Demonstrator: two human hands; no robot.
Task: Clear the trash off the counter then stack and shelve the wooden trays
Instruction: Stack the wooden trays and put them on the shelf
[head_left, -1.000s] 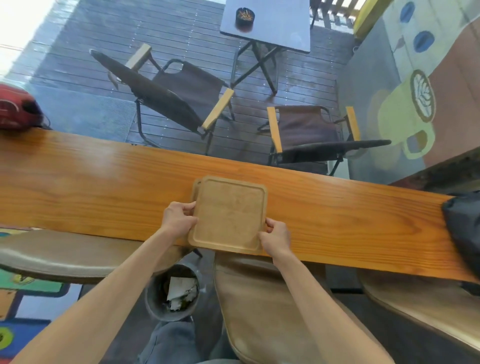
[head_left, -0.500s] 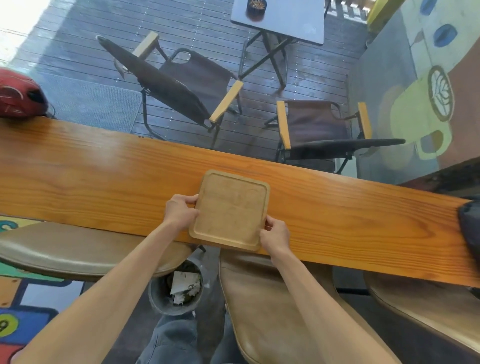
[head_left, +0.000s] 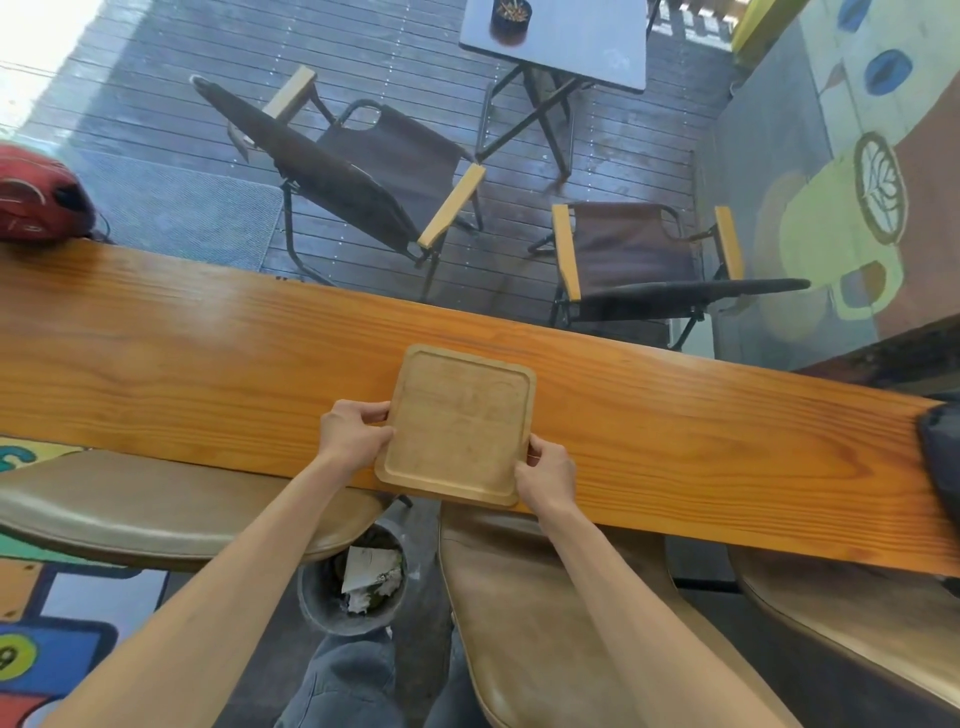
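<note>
Head view. We hold one wooden tray (head_left: 460, 423) between both hands on the counter (head_left: 208, 358), its near edge overhanging the counter's edge. Our left hand (head_left: 350, 436) clasps the tray's left side; our right hand (head_left: 545, 475) pinches its near right corner. Below our left forearm: a bin (head_left: 317, 597) containing crumpled paper (head_left: 371, 574). Beneath our right wrist: a tan stool seat (head_left: 540, 623).

Square wooden tray (head_left: 460, 423) — flat (counter's near edge)
</note>
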